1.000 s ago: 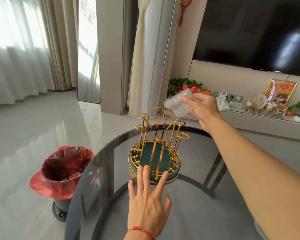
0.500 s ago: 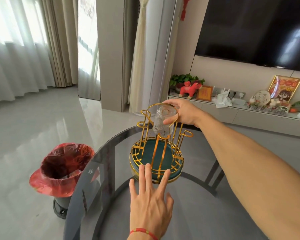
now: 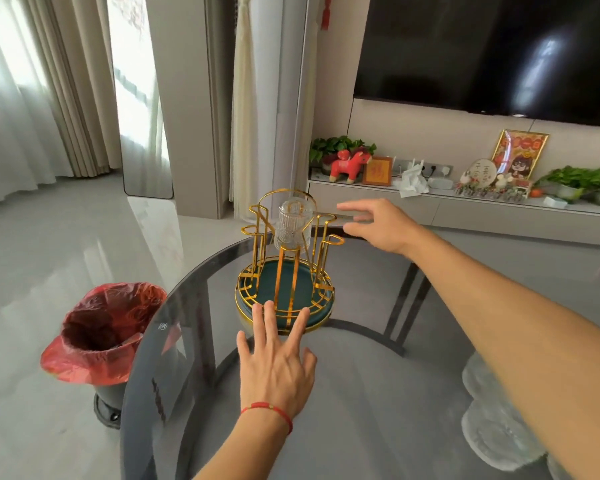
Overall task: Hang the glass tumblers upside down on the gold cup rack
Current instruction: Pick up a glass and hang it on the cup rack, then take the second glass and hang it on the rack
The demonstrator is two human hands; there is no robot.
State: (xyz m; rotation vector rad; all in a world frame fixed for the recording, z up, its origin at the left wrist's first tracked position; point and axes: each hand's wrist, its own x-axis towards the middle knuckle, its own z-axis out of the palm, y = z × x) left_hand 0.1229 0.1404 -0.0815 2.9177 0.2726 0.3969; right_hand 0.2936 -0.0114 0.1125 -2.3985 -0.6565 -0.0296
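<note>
The gold cup rack (image 3: 257, 233) with a dark green base stands on the round smoked-glass table (image 3: 378, 393). One ribbed glass tumbler (image 3: 292, 224) hangs upside down on a far peg of the rack. My right hand (image 3: 378, 223) hovers just right of the tumbler, fingers spread, holding nothing. My left hand (image 3: 278, 358) lies flat on the table with its fingertips against the rack's near rim. More clear glass tumblers (image 3: 492, 410) stand at the right, partly hidden by my right forearm.
A bin lined with a red bag (image 3: 101, 330) stands on the floor left of the table. Behind the table runs a low TV cabinet (image 3: 465, 216) with plants, a red toy horse and framed pictures; a large dark screen hangs above it.
My right hand brought the tumbler down onto a rack peg, let go of it and drew back to the right. My left hand stayed at the rack's base.
</note>
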